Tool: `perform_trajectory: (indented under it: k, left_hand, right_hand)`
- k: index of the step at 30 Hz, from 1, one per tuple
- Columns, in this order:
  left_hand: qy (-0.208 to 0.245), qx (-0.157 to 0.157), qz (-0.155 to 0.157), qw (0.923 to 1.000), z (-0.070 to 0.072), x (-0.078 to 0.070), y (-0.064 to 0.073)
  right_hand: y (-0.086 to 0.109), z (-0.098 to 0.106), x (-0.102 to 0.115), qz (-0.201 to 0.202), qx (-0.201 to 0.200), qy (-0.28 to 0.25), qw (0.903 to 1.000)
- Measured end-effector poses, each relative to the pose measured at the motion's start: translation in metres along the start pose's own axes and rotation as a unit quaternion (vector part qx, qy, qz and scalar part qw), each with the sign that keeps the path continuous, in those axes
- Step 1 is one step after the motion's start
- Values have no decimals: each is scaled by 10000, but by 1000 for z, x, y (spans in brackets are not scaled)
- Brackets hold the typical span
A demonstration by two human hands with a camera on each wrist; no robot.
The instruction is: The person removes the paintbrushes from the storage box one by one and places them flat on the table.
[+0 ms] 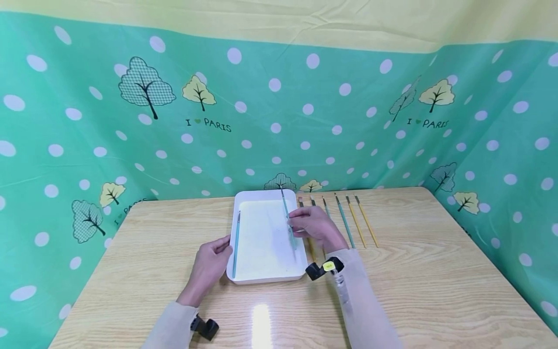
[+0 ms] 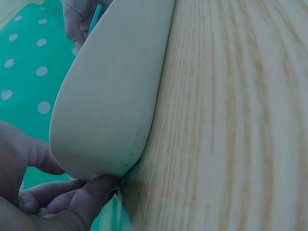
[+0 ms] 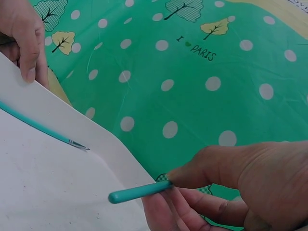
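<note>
A white rectangular tray (image 1: pixel 261 228) lies on the table. My left hand (image 1: pixel 208 265) grips its left wall; in the left wrist view the thumb and fingers (image 2: pixel 96 192) hold the tray's side near a corner. A teal paintbrush (image 1: pixel 237 247) lies inside along that left wall, bristles toward the far end. Over the tray's right part, my right hand (image 1: pixel 317 225) pinches a second teal paintbrush (image 1: pixel 285 204), its bristle end pointing away from me. The right wrist view shows the rounded handle end (image 3: pixel 137 192) sticking out past the thumb and fingers.
Right of the tray, several paintbrushes lie in a row, among them a teal one (image 1: pixel 345 220) and a yellow one (image 1: pixel 367 222); my right hand partly covers the nearest ones. A green dotted curtain (image 1: pixel 279 121) hangs behind the wooden table (image 1: pixel 427 271).
</note>
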State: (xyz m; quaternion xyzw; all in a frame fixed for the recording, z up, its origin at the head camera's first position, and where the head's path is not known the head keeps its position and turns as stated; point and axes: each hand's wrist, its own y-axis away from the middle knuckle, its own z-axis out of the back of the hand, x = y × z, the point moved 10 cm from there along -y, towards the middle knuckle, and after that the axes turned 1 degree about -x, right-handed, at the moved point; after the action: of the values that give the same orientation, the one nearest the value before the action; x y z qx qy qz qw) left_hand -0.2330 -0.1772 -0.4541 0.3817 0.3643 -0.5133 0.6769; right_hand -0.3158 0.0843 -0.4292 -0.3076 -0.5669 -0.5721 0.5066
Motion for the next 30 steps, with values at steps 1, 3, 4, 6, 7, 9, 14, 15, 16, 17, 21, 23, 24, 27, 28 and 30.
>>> perform_trajectory:
  k: [1, 3, 4, 6, 7, 9, 14, 15, 16, 17, 21, 23, 24, 27, 28, 30]
  left_hand:
    - [0, 1, 1, 10000, 0, 0, 0]
    - [11, 4, -3, 10000, 0, 0, 0]
    - [15, 1, -16, 10000, 0, -1, 1]
    - [17, -2, -9, 10000, 0, -1, 0]
    - [19, -2, -1, 10000, 0, -1, 0]
    - [26, -6, -9, 10000, 0, -1, 0]
    - [40, -9, 1, 10000, 0, -1, 0]
    - [38, -8, 9, 10000, 0, -1, 0]
    - [39, -7, 15, 10000, 0, -1, 0]
    - [38, -8, 19, 10000, 0, -1, 0]
    - [24, -15, 13, 10000, 0, -1, 0]
    - [20, -18, 17, 10000, 0, -1, 0]
    - [20, -18, 14, 10000, 0, -1, 0]
    - [20, -19, 10, 10000, 0, -1, 0]
    - [22, -19, 18, 10000, 0, 0, -1]
    - [27, -17, 10, 10000, 0, -1, 0]
  right_hand:
    - [0, 1, 0, -2, -2, 2, 10000]
    - [0, 3, 0, -7, -20, 0, 10000]
    - [0, 4, 0, -15, -19, -5, 10000]
    - [0, 5, 0, -10, -17, -30, 10000]
    - [0, 6, 0, -6, -19, -39, 10000]
    - [0, 9, -1, -20, -33, -34, 10000]
    - [1, 18, -2, -57, -137, 10, 9999]
    - [1, 19, -2, -64, -158, 19, 9999]
    - [1, 21, -2, -54, -180, 24, 9998]
    - [1, 22, -3, -63, -203, 24, 9998]
    - [0, 26, -3, -63, -245, 81, 9996]
    - [0, 29, -3, -55, -283, 80, 9996]
    - [0, 30, -3, -27, -295, 88, 9995]
    - [1, 34, -3, 16, -371, 44, 9993]
    - [1, 36, -3, 24, -395, 26, 9992]
    - [1, 38, -3, 50, -421, 29, 9991]
